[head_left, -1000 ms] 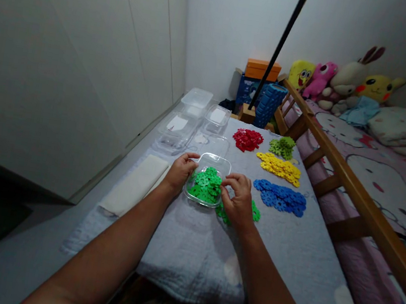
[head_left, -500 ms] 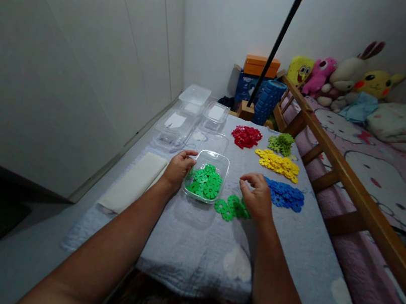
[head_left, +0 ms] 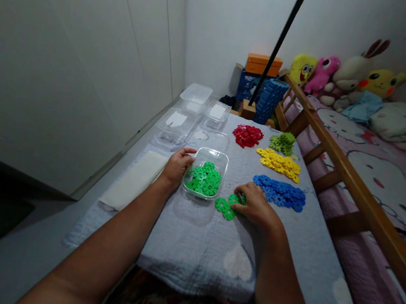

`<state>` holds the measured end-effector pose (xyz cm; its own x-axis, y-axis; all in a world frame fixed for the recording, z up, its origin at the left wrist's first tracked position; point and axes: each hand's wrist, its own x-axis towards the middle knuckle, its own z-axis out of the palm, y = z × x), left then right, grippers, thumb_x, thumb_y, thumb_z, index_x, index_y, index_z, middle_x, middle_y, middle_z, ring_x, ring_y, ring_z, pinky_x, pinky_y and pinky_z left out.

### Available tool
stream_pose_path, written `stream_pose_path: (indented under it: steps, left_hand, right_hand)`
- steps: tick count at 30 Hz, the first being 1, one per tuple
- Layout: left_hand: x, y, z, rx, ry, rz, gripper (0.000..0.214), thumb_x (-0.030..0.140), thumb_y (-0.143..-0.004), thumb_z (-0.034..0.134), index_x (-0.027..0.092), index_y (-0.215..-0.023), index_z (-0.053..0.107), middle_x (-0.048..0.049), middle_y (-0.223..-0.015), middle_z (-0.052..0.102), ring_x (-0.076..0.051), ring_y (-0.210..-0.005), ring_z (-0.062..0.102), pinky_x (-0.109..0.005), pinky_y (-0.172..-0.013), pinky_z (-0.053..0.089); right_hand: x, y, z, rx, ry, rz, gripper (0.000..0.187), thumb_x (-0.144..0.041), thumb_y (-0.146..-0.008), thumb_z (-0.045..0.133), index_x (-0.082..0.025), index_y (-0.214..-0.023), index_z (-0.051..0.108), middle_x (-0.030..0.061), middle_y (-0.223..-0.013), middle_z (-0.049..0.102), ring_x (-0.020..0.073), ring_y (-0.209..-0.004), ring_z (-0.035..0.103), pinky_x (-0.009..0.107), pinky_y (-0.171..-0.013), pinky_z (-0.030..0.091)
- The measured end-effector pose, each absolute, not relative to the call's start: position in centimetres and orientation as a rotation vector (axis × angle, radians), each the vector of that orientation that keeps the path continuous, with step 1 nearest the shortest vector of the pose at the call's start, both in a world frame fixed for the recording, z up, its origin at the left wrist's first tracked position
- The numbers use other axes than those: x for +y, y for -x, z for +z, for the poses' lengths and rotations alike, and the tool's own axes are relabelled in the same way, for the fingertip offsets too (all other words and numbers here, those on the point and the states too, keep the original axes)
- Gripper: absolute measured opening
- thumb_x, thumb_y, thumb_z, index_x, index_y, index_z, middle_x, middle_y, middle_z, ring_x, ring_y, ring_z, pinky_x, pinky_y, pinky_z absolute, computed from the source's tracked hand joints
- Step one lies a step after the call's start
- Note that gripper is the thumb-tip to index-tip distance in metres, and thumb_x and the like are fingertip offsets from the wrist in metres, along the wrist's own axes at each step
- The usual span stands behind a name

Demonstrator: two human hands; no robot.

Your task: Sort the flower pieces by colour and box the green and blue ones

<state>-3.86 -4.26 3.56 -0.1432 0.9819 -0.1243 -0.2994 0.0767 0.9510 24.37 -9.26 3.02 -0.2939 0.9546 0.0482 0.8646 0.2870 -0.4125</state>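
Observation:
A clear plastic box (head_left: 222,161) holding several dark green snowflake-shaped pieces (head_left: 204,178) sits on the grey-blue cloth (head_left: 212,245). My left hand (head_left: 177,166) grips the box's left rim. Just right of the box lie a few loose dark green pieces (head_left: 224,206). My right hand (head_left: 254,206) rests on that small pile, fingers curled down onto the pieces. What the fingers enclose is hidden.
Farther back on the cloth lie piles of red (head_left: 247,135), light green (head_left: 282,143), yellow (head_left: 278,164) and blue (head_left: 280,193) pieces. Empty clear boxes and lids (head_left: 186,121) stand at the back left, a folded white cloth (head_left: 133,180) beside them. A wooden bed rail (head_left: 345,168) runs along the right.
My right hand moved from the box's right side over to the loose green pieces and lowered onto them. The left hand kept its hold on the box.

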Motion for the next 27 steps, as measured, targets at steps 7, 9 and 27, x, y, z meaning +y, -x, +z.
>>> stream_pose_path:
  steps: [7, 9, 27]
  left_hand:
    - [-4.1, 3.9, 3.4, 1.148, -0.842, 1.362, 0.043, 0.027, -0.059, 0.074, 0.018, -0.1, 0.066, 0.0092, -0.054, 0.047, -0.01, -0.05, 0.038, -0.022, -0.049, 0.027]
    - [-4.2, 3.9, 3.4, 1.156, -0.846, 1.361, 0.043, 0.028, -0.058, 0.073, 0.017, -0.1, 0.066, 0.0091, -0.054, 0.047, -0.01, -0.049, 0.038, -0.022, -0.048, 0.027]
    - [-4.4, 3.8, 3.7, 1.152, -0.84, 1.363, 0.042, 0.027, -0.059, 0.074, 0.017, -0.099, 0.066, 0.009, -0.055, 0.048, -0.009, -0.049, 0.037, -0.022, -0.048, 0.025]
  right_hand:
    - [-8.7, -23.4, 3.5, -2.228, 1.66, 0.489, 0.016, -0.015, -0.076, 0.079, -0.022, -0.086, 0.069, 0.0041, -0.094, 0.065, 0.0227, -0.093, 0.056, 0.035, -0.086, 0.039]
    - [-8.6, -23.1, 3.6, -2.194, 1.61, 0.525, 0.013, -0.016, -0.077, 0.077, -0.022, -0.082, 0.066, 0.0031, -0.091, 0.066, 0.0213, -0.091, 0.057, 0.034, -0.085, 0.039]
    - [-8.9, -20.5, 5.1, -1.483, 1.329, 0.865, 0.024, -0.044, -0.074, 0.073, -0.023, -0.073, 0.061, -0.0044, -0.065, 0.048, 0.0141, -0.061, 0.044, 0.028, -0.059, 0.036]
